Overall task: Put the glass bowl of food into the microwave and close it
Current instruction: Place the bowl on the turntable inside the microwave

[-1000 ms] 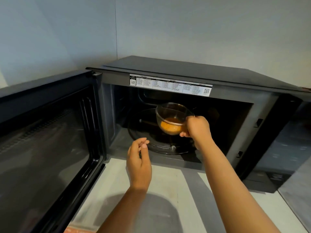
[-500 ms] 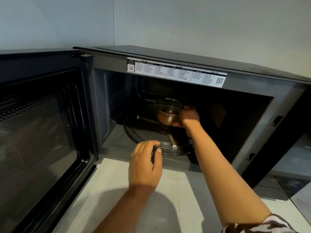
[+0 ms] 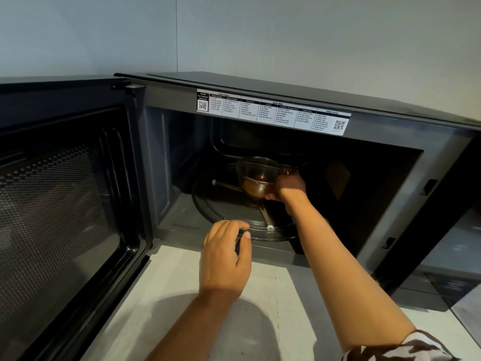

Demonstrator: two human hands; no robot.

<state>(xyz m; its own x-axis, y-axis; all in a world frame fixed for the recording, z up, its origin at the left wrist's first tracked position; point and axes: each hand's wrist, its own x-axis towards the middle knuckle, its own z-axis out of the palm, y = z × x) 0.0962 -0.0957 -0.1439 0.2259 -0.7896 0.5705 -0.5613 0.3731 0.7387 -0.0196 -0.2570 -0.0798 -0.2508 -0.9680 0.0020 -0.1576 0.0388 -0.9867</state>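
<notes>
A small glass bowl (image 3: pixel 256 178) with orange-brown food sits inside the dark cavity of the black microwave (image 3: pixel 286 84), over the middle of the glass turntable (image 3: pixel 223 204). My right hand (image 3: pixel 287 187) reaches deep inside and grips the bowl by its right rim. Whether the bowl rests on the turntable or hovers just above it I cannot tell. My left hand (image 3: pixel 225 256) hangs at the cavity's front sill, fingers loosely curled, holding nothing, its fingertips near the turntable's front edge. The microwave door (image 3: pixel 62 204) stands wide open to the left.
The microwave stands on a pale countertop (image 3: pixel 182 295) in a wall corner. A white label strip (image 3: pixel 273 112) runs along the top of the cavity frame. The control panel side (image 3: pixel 447 256) lies to the right.
My right hand carried the bowl from the cavity's mouth deeper in and lower over the turntable. My left hand moved forward to the front sill. My head came closer.
</notes>
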